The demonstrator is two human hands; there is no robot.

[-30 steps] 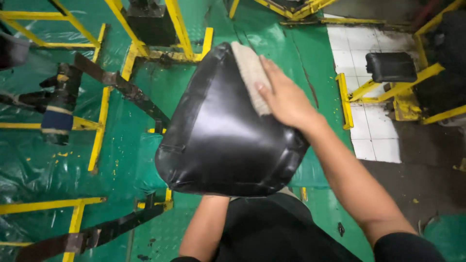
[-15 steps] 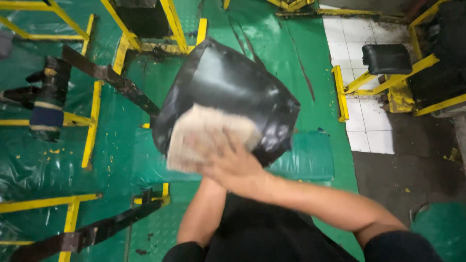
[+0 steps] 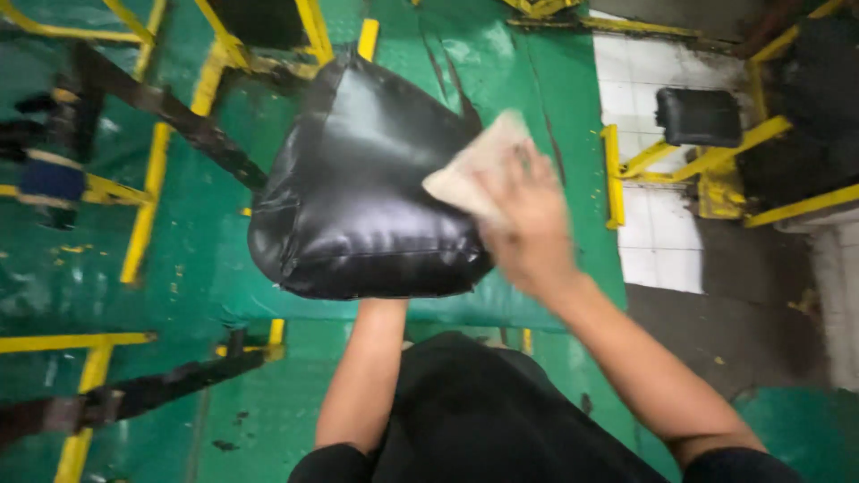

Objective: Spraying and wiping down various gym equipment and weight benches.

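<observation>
The glossy black cushion [image 3: 358, 188], soft, light and probably slick, was propped from beneath over the green floor sheet [image 3: 537, 72] by the hidden left hand, while the right hand [image 3: 528, 224] pressed a beige cloth [image 3: 474, 165] to its right edge, fingers blurred.

From the head camera I see my own torso in a black top [image 3: 488, 411], plain, with no print showing. Its short sleeves [image 3: 738, 465] end near the bottom edge, black cuffs at both upper arms. Both forearms are bare, with no watch, bands or gloves. My right hand [image 3: 528, 224] is blurred; my left hand is out of sight.
</observation>
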